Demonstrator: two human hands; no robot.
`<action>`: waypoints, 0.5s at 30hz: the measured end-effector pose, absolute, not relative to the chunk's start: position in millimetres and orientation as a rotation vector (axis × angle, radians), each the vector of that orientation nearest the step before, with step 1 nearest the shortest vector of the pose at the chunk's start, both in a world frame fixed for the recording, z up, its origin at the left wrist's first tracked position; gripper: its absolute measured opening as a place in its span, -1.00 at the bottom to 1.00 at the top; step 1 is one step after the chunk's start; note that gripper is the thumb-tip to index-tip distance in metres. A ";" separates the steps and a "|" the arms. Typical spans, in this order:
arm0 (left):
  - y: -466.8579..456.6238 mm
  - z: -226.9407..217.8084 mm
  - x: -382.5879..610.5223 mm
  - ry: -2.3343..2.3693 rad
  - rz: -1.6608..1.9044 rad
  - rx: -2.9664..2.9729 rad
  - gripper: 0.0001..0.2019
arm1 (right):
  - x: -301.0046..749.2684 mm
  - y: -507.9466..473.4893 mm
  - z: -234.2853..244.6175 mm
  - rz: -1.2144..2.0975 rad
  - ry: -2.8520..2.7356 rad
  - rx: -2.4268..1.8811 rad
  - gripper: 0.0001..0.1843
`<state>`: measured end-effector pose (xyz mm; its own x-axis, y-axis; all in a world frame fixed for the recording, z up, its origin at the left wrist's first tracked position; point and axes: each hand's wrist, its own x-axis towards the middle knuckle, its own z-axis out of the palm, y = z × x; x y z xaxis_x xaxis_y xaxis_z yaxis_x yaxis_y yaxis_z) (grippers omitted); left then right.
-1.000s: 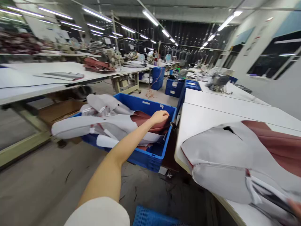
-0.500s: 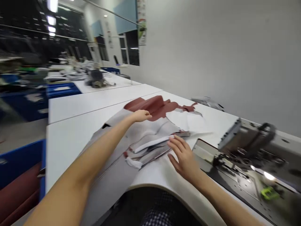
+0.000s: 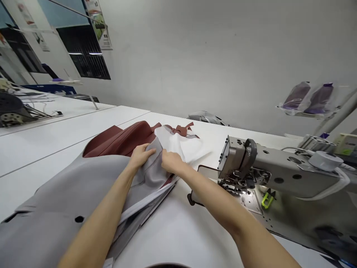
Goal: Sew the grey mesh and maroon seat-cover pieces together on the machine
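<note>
A large grey and dark red sewn cover (image 3: 69, 186) lies across the white table (image 3: 36, 141) in front of me, with a white lining panel (image 3: 181, 147) at its far end. My left hand (image 3: 141, 154) grips a fold of the grey fabric near the middle of the piece. Just to its right, my right hand (image 3: 171, 160) pinches the same fabric where grey meets white. Both hands are closed on the cloth and almost touch each other.
An industrial sewing machine (image 3: 279, 167) stands on the table at the right, its needle area (image 3: 242, 182) close to my right forearm. Another grey fabric piece (image 3: 208, 118) lies by the wall. Plastic bags (image 3: 306, 98) hang at the far right. A second machine (image 3: 13, 109) sits far left.
My view swung right from the blue bin to the sewing table. My left hand left the bin and moved onto the cover; both hands came together and closed on its fabric.
</note>
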<state>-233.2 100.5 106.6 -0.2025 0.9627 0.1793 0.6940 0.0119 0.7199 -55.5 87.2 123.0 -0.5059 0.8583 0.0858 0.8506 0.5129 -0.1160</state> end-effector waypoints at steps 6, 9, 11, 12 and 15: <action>68.5 113.2 -262.6 2.014 1.165 1.573 -0.49 | -53.0 113.5 139.5 -0.035 -2.588 -1.969 -0.44; 62.7 112.2 -276.8 2.043 1.152 1.548 -0.49 | -19.2 113.2 144.1 -0.046 -2.579 -2.140 -0.50; 60.9 110.4 -282.5 2.057 1.166 1.542 -0.50 | 0.5 106.2 143.7 -0.005 -2.594 -2.192 -0.56; 60.1 109.3 -284.2 2.063 1.180 1.535 -0.51 | 8.6 101.2 142.2 0.026 -2.602 -2.203 -0.59; 56.3 112.2 -282.6 2.064 1.216 1.529 -0.51 | 23.8 83.0 133.6 0.120 -2.625 -2.137 -0.65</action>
<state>-282.6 56.3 112.2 -0.3894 0.8904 0.2358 0.6375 0.0758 0.7667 23.8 83.0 133.6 -0.1855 0.9548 -0.2322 0.9720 0.2130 0.0994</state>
